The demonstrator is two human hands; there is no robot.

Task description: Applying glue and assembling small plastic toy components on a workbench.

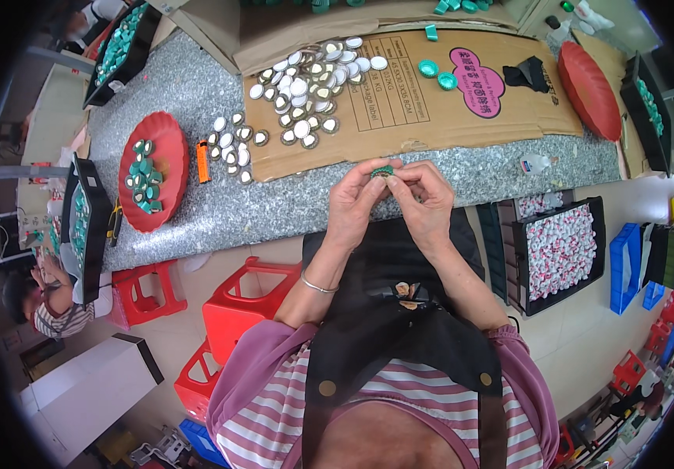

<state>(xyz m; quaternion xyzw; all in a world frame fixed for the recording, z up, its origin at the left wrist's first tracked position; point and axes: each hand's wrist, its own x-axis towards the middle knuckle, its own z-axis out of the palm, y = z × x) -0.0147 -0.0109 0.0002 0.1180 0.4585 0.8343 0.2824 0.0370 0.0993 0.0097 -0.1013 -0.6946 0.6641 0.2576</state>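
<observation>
My left hand [355, 202] and my right hand [424, 202] meet over the front edge of the cardboard sheet [387, 129]. Between their fingertips they pinch one small round green piece with a ridged rim [382, 171]; the fingers hide part of it. Beyond and to the left lies a heap of small round pieces with white tops and dark ridged rims [299, 87], some spilling onto the stone counter [235, 211]. Two green fluted caps [428, 69] lie farther back on the cardboard, near a small green piece [431, 33].
At left, a red scalloped plate [166, 148] holds several green pieces, with an orange tool [202, 161] beside it. Another red plate [589, 92] stands at right, near a black cloth [530, 74]. Red stools [251, 301] and a crate of wrapped pieces [559, 250] stand below the counter.
</observation>
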